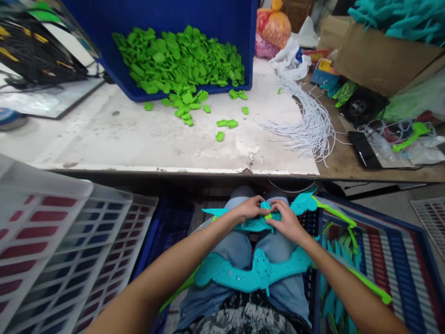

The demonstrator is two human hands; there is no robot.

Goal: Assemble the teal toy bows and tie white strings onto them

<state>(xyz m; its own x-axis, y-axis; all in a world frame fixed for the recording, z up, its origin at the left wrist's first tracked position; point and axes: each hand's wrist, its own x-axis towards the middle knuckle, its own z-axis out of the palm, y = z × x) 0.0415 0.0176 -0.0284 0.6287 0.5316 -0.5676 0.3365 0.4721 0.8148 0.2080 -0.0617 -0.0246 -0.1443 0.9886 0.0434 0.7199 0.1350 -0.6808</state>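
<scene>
Over my lap, my left hand [248, 209] and my right hand [285, 220] both grip a teal plastic bow-shaped toy part [303, 203]. A small green plastic piece [268, 216] shows between my fingers at its middle. A second teal bow part [257, 271] lies across my thighs. On the table a tipped blue bin [104, 32] spills a heap of small green plastic pieces [181, 60], with loose ones [219, 136] scattered in front.
A bundle of white strings [309, 125] lies right of the green pieces. A blue crate [389, 260] at my right holds teal and green parts. White slatted crates [62, 246] stand at my left. A cardboard box [378, 60], bags and clutter fill the table's right side.
</scene>
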